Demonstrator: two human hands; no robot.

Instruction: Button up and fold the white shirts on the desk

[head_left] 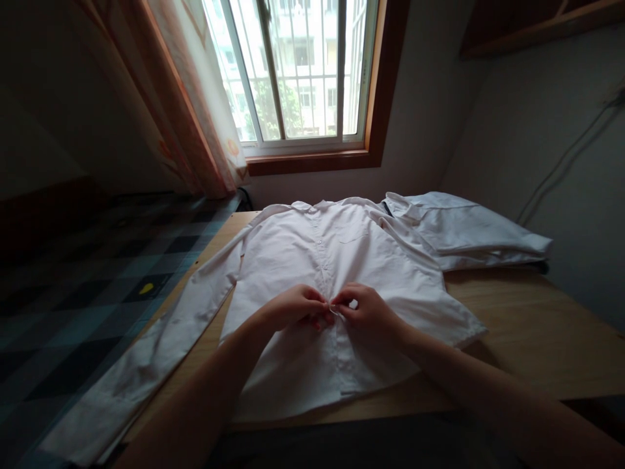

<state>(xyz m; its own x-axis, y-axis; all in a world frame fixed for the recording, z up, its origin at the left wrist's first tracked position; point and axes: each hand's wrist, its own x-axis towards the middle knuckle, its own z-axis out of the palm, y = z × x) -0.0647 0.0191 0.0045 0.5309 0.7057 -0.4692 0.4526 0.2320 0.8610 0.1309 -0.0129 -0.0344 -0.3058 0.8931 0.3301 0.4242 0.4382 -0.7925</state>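
A white button-up shirt lies spread front side up, its collar toward the window. One long sleeve stretches down to the left, past the table edge. At the lower front placket, my left hand pinches the fabric between thumb and fingers. My right hand pinches the placket just beside it, the fingertips of both hands almost touching. A small fold of cloth is raised between them. Whether a button sits under the fingertips is hidden. Higher up the placket, a button shows.
Beneath the shirt is a wooden table. Folded white garments are stacked at its back right. A bed with a checked cover stands at the left. Behind are a barred window and an orange curtain. A cable hangs on the right wall.
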